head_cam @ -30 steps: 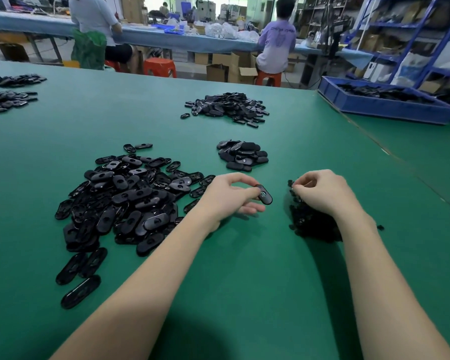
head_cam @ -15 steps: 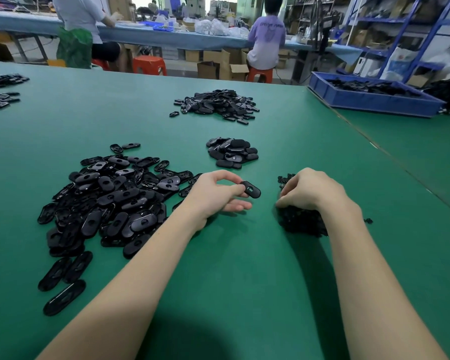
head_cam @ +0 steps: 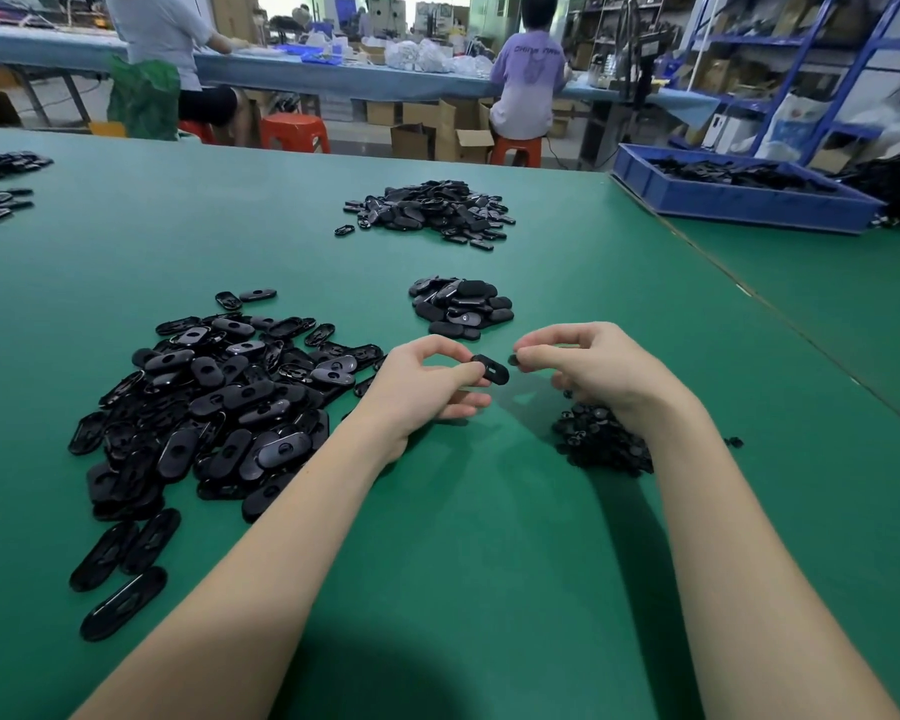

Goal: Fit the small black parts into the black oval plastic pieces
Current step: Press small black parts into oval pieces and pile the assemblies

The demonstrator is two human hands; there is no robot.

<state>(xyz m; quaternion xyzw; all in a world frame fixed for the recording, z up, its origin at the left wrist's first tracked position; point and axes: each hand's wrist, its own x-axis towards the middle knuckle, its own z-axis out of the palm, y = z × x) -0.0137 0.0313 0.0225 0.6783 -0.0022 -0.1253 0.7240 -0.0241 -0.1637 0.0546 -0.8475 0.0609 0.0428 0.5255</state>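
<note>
The left hand (head_cam: 427, 392) pinches one black oval plastic piece (head_cam: 491, 370) between thumb and curled fingers, above the flat green bench (head_cam: 489, 537); the piece is smooth and slightly glossy, with rounded ends. The right hand (head_cam: 593, 371) is just beside it, its fingers bent together and grasping a small black part (head_cam: 514, 360) at the tips; the part is close to the end of the oval piece, and whether they touch cannot be told. Under the right wrist lies a low heap of small black parts (head_cam: 598, 441), round and matte; one stray part (head_cam: 733, 442) sits apart on the right. On the left is a big loose pile of shiny black oval pieces (head_cam: 214, 402); beyond the hands is a smaller pile of oval pieces (head_cam: 461, 306), and farther back another pile (head_cam: 430, 210). A blue plastic tray (head_cam: 744, 202) stands at the far right corner.
</note>
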